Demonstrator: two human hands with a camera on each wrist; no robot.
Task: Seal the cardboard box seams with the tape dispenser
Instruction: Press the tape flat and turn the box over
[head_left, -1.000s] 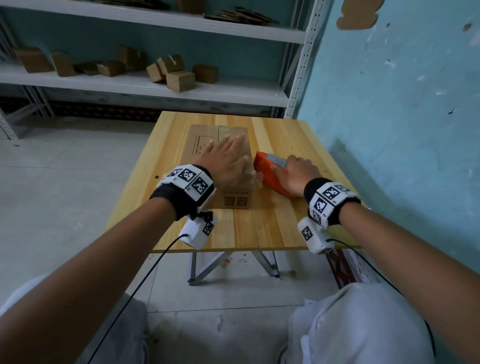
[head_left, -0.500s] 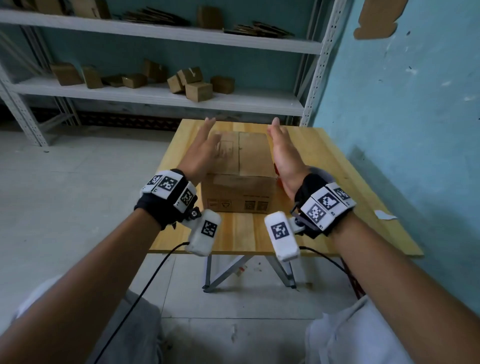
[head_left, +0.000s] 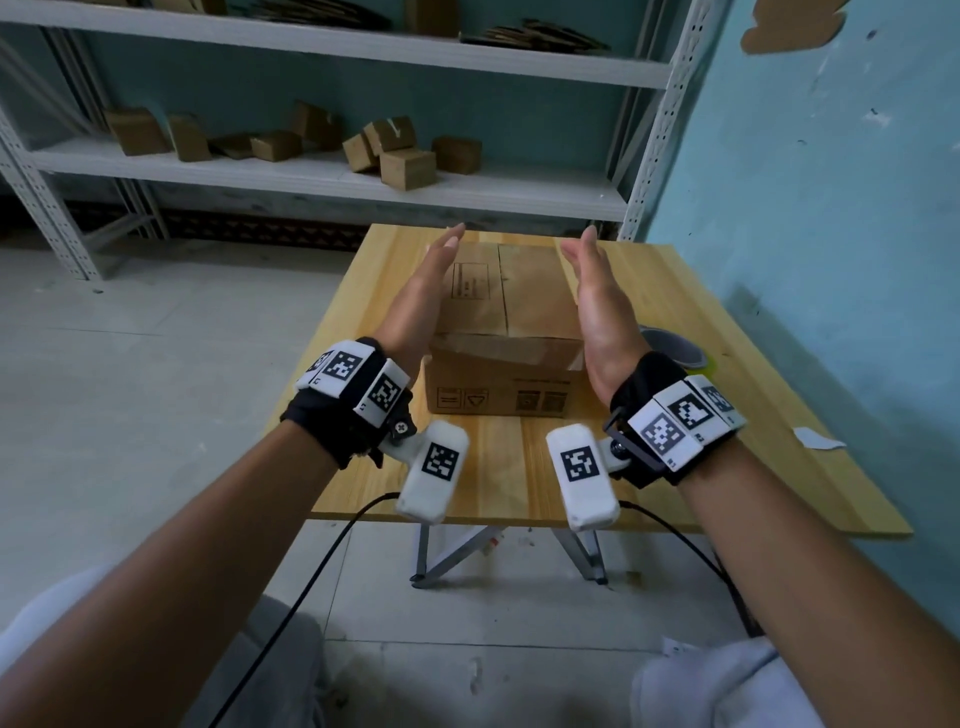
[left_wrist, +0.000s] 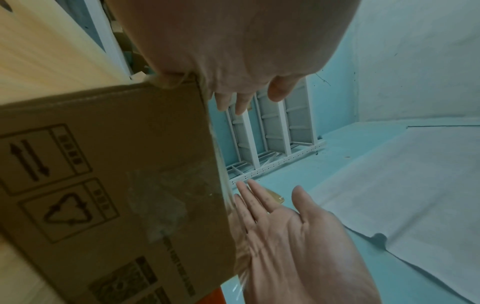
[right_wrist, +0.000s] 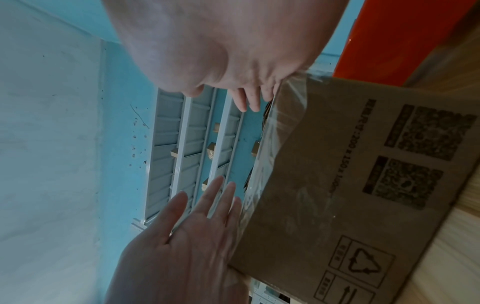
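Observation:
A brown cardboard box (head_left: 511, 312) stands on the wooden table (head_left: 514, 467), with clear tape (right_wrist: 283, 144) over its near top edge. My left hand (head_left: 434, 275) and right hand (head_left: 589, 286) are held flat and upright, palms facing each other, along the box's left and right top edges. Both have straight fingers and hold nothing. Whether the palms touch the cardboard I cannot tell. The orange tape dispenser (right_wrist: 389, 41) lies on the table just right of the box. In the head view only its grey roll (head_left: 672, 349) shows behind my right wrist.
A white metal shelf rack (head_left: 332, 179) with several small cardboard boxes (head_left: 408, 169) stands behind the table. The blue wall (head_left: 841, 218) runs close along the table's right side. A white paper scrap (head_left: 818, 439) lies near the right front corner.
My right hand has let go of the orange dispenser, and my left hand has come off the box top. Both hands now stand flat on either side of the box.

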